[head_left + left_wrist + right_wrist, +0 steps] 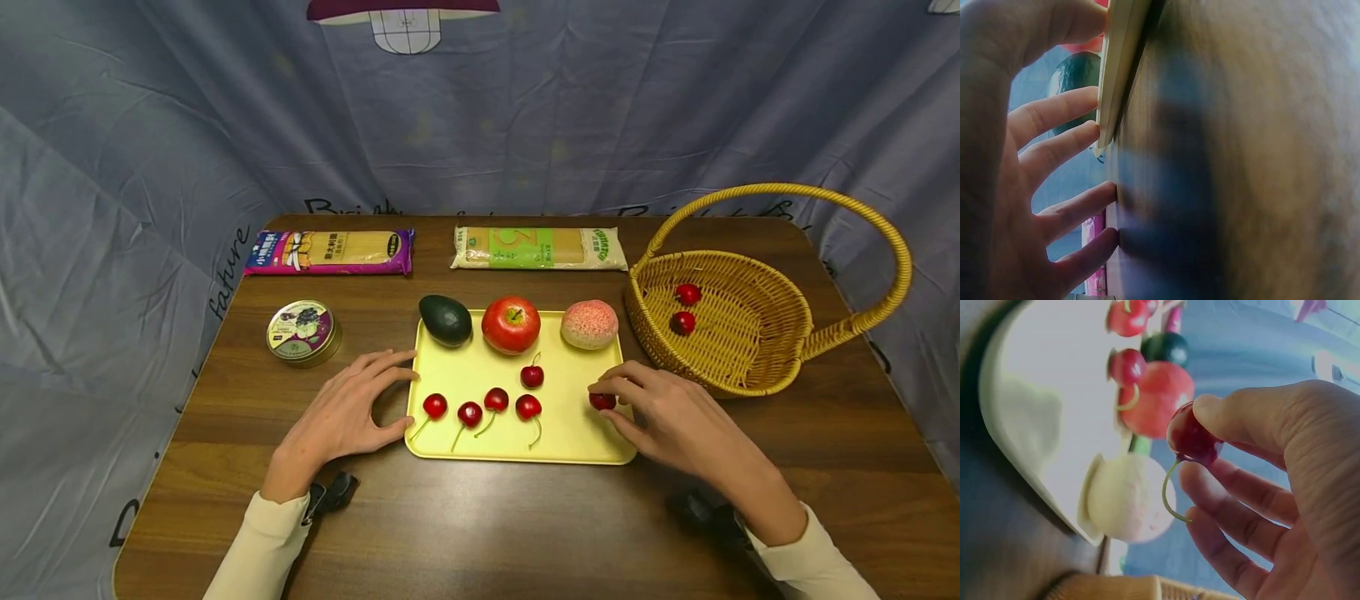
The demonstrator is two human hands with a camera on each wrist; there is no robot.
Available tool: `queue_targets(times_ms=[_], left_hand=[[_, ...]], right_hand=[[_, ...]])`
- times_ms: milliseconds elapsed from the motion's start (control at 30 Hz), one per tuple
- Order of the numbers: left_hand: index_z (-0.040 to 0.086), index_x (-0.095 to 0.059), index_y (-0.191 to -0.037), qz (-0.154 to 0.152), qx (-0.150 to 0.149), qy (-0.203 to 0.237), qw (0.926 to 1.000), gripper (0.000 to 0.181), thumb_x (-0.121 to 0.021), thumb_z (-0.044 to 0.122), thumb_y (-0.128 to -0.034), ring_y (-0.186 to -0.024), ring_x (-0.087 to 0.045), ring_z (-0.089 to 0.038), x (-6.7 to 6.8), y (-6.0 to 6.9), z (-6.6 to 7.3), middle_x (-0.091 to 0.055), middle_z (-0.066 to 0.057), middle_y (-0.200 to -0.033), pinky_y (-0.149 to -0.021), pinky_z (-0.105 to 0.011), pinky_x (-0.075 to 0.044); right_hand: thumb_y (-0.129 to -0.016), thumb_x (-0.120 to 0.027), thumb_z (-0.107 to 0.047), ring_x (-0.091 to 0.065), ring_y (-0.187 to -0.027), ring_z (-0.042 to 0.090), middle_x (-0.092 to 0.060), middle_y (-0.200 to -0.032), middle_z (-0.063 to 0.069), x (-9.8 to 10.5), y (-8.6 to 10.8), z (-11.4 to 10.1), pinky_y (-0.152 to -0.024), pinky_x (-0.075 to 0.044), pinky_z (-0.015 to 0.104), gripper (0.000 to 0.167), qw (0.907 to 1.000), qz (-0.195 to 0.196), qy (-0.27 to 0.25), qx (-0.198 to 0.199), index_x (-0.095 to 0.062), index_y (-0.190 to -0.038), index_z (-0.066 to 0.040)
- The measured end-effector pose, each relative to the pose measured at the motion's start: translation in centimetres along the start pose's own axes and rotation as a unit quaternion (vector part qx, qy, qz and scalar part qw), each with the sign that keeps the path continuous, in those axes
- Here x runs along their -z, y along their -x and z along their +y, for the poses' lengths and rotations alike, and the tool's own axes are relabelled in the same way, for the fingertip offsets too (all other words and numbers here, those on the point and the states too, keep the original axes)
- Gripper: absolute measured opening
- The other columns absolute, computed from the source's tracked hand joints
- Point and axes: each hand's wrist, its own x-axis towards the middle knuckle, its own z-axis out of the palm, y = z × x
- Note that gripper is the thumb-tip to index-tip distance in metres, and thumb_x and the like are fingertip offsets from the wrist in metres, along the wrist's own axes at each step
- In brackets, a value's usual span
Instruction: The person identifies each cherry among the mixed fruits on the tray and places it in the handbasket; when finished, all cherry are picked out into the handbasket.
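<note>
My right hand (678,421) pinches a dark red cherry (602,401) between thumb and fingers over the right side of the yellow tray (570,446). In the right wrist view the stem of this cherry (1194,434) curves down beside the fingertips. My left hand (341,417) has its fingers spread, with fingertips touching the tray's left edge; the left wrist view shows thumb and two fingers at the rim (1124,56). Several cherries with stems, one of them a cherry (469,414), lie on the tray. Along its back are an avocado (446,321), a red apple (512,325) and a peach (589,324).
A yellow wicker basket (720,325) with a tall handle stands right of the tray, holding two red fruits (683,322). Behind the tray lie a purple noodle pack (330,252) and a green noodle pack (538,248). A round tin (303,332) sits at the left.
</note>
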Motion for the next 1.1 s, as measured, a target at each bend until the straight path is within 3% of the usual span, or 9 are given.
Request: queue_targets(times_ms=[67, 200, 300, 533, 733, 833, 900, 967, 1100], left_hand=[[0.026, -0.069, -0.14, 0.001, -0.001, 0.0, 1.0, 0.058, -0.082, 0.049, -0.0885, -0.152, -0.044, -0.031, 0.0, 0.0, 0.0, -0.046, 0.007, -0.167, -0.105, -0.069, -0.049], [0.025, -0.069, -0.14, 0.002, -0.002, 0.001, 1.0, 0.058, -0.082, 0.049, -0.0885, -0.152, -0.044, -0.031, 0.0, 0.0, 0.0, -0.047, 0.007, -0.167, -0.105, -0.069, -0.05], [0.025, -0.069, -0.14, 0.003, -0.003, 0.0, 1.0, 0.058, -0.082, 0.049, -0.0885, -0.152, -0.045, -0.031, 0.0, 0.0, 0.0, -0.047, 0.007, -0.166, -0.105, -0.069, -0.05], [0.025, -0.069, -0.139, 0.005, -0.006, -0.001, 1.0, 0.058, -0.082, 0.049, -0.0884, -0.151, -0.045, -0.031, 0.0, 0.0, 0.0, -0.048, 0.006, -0.166, -0.105, -0.069, -0.05], [0.025, -0.069, -0.139, 0.005, -0.005, -0.003, 1.0, 0.058, -0.082, 0.049, -0.0884, -0.151, -0.045, -0.031, 0.0, 0.0, 0.0, -0.048, 0.006, -0.166, -0.105, -0.069, -0.05], [0.025, -0.069, -0.14, 0.006, -0.004, -0.003, 1.0, 0.058, -0.082, 0.05, -0.0885, -0.151, -0.045, -0.03, 0.0, 0.0, 0.0, -0.048, 0.006, -0.166, -0.105, -0.069, -0.05], [0.025, -0.069, -0.14, 0.006, -0.004, -0.003, 1.0, 0.058, -0.082, 0.05, -0.0885, -0.151, -0.045, -0.03, 0.0, 0.0, 0.0, -0.048, 0.006, -0.166, -0.105, -0.069, -0.05], [0.025, -0.069, -0.14, 0.005, -0.004, -0.003, 1.0, 0.058, -0.082, 0.05, -0.0884, -0.151, -0.045, -0.03, 0.0, 0.0, 0.0, -0.048, 0.006, -0.166, -0.105, -0.068, -0.05], [0.025, -0.069, -0.14, 0.0, -0.001, -0.002, 1.0, 0.058, -0.082, 0.05, -0.0886, -0.152, -0.045, -0.031, 0.0, 0.0, 0.0, -0.047, 0.006, -0.166, -0.106, -0.068, -0.049]], right_hand=[[-0.097, -0.081, -0.035, -0.069, -0.081, 0.013, -0.073, -0.109, 0.001, 0.6, -0.1, 0.4, -0.062, -0.058, 0.035, 0.026, 0.9999, 0.016, 0.001, 0.003, -0.078, -0.111, -0.013], [-0.109, -0.042, -0.056, -0.065, -0.077, 0.011, -0.073, -0.109, 0.001, 1.7, -0.1, 1.3, -0.058, -0.054, 0.03, 0.057, 0.9989, 0.046, 0.005, 0.001, -0.078, -0.112, -0.013], [-0.109, -0.041, -0.06, -0.062, -0.073, 0.01, -0.073, -0.109, 0.002, 2.6, -0.1, 2.0, -0.054, -0.051, 0.028, 0.06, 0.9976, 0.066, 0.019, -0.012, -0.078, -0.114, -0.013], [-0.109, -0.04, -0.064, -0.072, -0.084, 0.024, -0.073, -0.109, 0.007, 4.1, 0.2, 3.5, -0.061, -0.058, 0.048, 0.065, 0.9929, 0.092, 0.064, -0.039, -0.08, -0.115, -0.013], [-0.108, -0.04, -0.066, -0.072, -0.085, 0.031, -0.072, -0.108, 0.011, 4.4, 0.7, 5.0, -0.059, -0.056, 0.053, 0.068, 0.9899, 0.101, 0.083, -0.056, -0.079, -0.116, -0.011], [-0.101, -0.073, -0.047, -0.07, -0.078, 0.03, -0.071, -0.106, 0.012, 4.3, 0.9, 6.1, -0.054, -0.053, 0.051, 0.04, 0.9893, 0.092, 0.084, -0.075, -0.079, -0.117, -0.011], [-0.09, -0.089, -0.027, -0.067, -0.073, 0.028, -0.071, -0.105, 0.012, 4.1, 1.1, 6.7, -0.052, -0.051, 0.048, 0.034, 0.9887, 0.084, 0.083, -0.092, -0.078, -0.117, -0.01], [-0.074, -0.095, -0.007, -0.064, -0.071, 0.026, -0.071, -0.105, 0.013, 3.8, 1.2, 7.2, -0.052, -0.05, 0.047, 0.045, 0.988, 0.076, 0.078, -0.109, -0.079, -0.116, -0.01], [-0.075, -0.095, -0.005, -0.067, -0.076, 0.031, -0.071, -0.106, 0.016, 3.2, 1.4, 8.2, -0.06, -0.055, 0.054, 0.044, 0.9874, 0.062, 0.058, -0.134, -0.078, -0.117, -0.008]])
